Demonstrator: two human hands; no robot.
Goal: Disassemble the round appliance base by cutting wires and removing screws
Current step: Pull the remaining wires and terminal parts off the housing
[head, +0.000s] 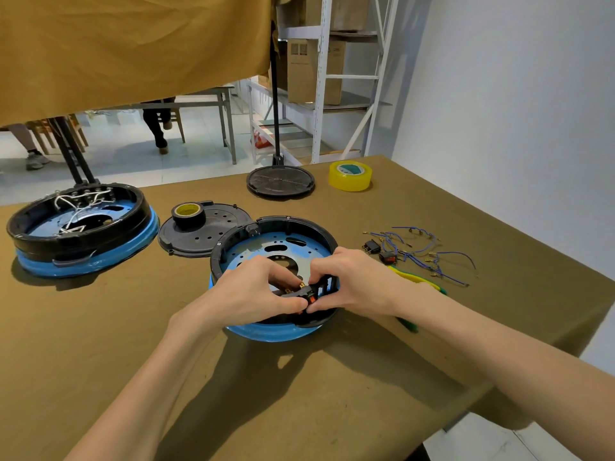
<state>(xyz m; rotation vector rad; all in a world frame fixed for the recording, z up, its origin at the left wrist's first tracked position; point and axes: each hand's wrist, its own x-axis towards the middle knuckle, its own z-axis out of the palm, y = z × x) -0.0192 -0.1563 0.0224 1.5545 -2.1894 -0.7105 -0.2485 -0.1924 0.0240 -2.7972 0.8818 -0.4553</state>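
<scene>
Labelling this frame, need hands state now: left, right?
Left hand: fingers curled, pinching the small black rocker switch with red button at the round black-and-blue appliance base's near rim.
Right hand: pinching the same switch.

Bare cloth [299,394] before the base [283,331]; loose wires [429,254], perhaps pliers [416,281], rightward.

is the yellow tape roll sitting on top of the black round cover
No, the yellow tape roll sits directly on the table cloth, to the right of the black round cover and apart from it.
</scene>
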